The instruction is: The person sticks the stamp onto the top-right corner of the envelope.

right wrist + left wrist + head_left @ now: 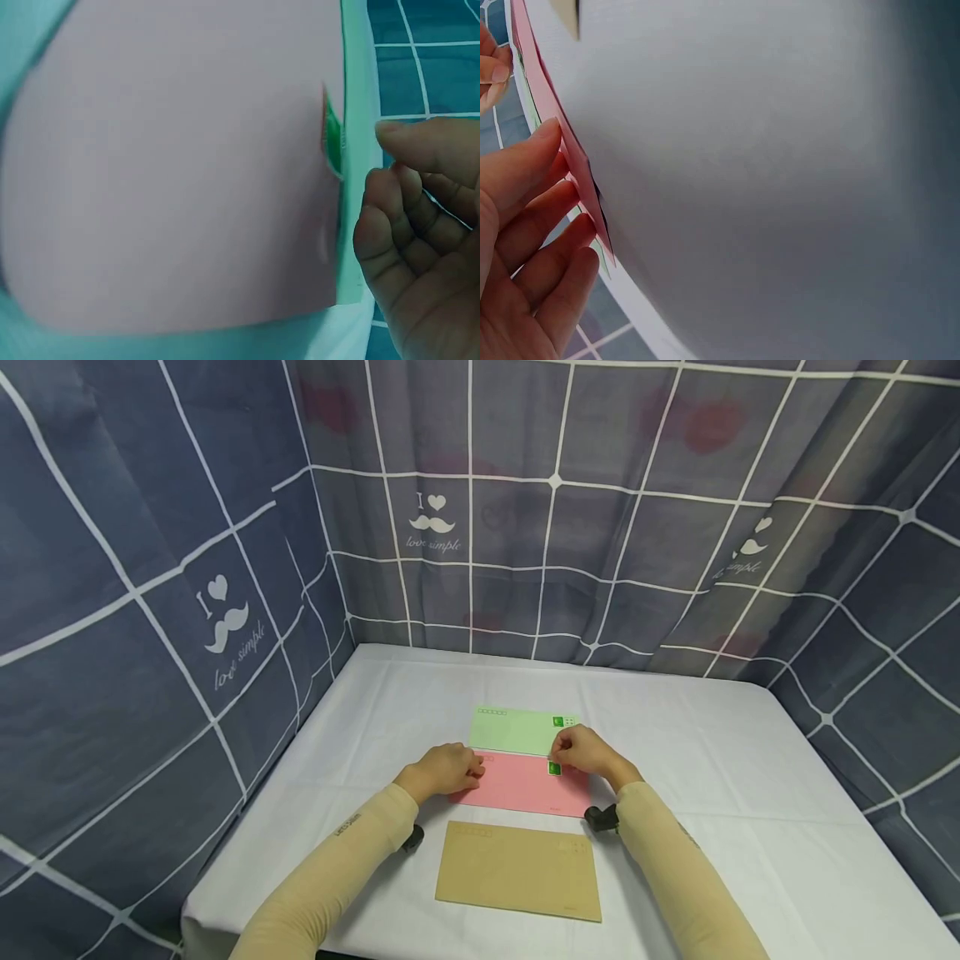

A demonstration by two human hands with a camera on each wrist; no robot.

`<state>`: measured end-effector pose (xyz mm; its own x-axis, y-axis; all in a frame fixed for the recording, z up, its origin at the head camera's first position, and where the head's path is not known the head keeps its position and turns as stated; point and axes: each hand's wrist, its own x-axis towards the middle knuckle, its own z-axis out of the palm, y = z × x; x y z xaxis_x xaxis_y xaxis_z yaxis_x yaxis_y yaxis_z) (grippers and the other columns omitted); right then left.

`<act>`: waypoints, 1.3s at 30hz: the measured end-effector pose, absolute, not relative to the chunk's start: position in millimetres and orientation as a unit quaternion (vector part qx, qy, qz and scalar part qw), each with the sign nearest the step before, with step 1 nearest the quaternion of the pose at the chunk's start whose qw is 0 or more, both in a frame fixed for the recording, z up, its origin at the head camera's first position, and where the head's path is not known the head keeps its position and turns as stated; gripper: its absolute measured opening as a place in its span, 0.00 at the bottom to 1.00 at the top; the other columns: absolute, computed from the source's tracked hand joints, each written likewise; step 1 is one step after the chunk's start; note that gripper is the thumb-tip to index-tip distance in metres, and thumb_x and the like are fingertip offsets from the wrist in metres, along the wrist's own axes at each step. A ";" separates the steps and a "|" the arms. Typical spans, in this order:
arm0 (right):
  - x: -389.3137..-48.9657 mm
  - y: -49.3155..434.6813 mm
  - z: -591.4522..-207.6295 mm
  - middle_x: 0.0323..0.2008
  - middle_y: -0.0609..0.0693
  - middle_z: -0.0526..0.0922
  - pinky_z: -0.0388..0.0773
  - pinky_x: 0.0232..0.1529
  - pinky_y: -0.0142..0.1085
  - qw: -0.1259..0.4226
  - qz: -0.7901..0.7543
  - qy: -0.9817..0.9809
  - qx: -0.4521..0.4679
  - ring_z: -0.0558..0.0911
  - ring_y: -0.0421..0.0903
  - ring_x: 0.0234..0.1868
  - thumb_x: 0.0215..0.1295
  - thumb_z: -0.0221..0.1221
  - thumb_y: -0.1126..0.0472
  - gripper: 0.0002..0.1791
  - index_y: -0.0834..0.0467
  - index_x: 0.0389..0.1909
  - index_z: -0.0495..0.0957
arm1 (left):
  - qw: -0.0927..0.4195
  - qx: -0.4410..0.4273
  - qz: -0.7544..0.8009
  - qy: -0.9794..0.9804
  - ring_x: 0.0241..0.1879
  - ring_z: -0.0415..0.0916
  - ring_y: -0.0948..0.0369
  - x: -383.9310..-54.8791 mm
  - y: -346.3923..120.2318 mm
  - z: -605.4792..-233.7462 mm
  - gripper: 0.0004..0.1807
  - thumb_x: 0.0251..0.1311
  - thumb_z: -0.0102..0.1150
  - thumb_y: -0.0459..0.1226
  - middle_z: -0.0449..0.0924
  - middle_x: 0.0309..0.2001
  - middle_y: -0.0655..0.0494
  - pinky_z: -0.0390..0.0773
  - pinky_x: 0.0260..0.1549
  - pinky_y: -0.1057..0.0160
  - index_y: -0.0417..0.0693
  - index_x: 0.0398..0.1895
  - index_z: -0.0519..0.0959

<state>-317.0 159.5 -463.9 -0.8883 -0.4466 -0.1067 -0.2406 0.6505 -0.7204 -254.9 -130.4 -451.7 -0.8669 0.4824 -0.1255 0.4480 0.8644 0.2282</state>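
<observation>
A pink envelope [510,789] lies on the white-covered table, overlapping a light green envelope [510,732] behind it. My left hand [447,768] rests on the pink envelope's left end. In the left wrist view, its loosely bent fingertips [585,225] touch the pink paper. A green stamp [554,768] sits at the pink envelope's upper right. Its edge curls up from the paper in the right wrist view. Right beside this stamp is my right hand [585,750], loosely curled, with a gap between thumb and fingers. Another green stamp [558,722] is on the green envelope.
Nearer to me lies a brown envelope [517,870], flat on the white tablecloth [697,827]. A dark gridded curtain [510,518] surrounds the table at the back and both sides. Black wrist devices [602,817] show under both beige sleeves [337,860].
</observation>
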 end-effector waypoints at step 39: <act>-261.0 168.3 -450.7 0.65 0.63 0.76 0.70 0.68 0.55 0.100 -0.153 0.913 -0.366 0.74 0.62 0.68 0.71 0.52 0.66 0.21 0.66 0.64 0.75 | 0.092 0.243 0.100 0.960 0.61 0.78 0.55 -251.9 -128.7 -449.2 0.15 0.63 0.67 0.41 0.83 0.58 0.55 0.79 0.57 0.56 0.51 0.52 0.87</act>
<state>-261.0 168.3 -450.7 -0.7130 -0.6977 -0.0702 -0.6369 0.6863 -0.3512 -251.9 -128.7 -449.2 -0.8650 0.4853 -0.1277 0.4486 0.8618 0.2367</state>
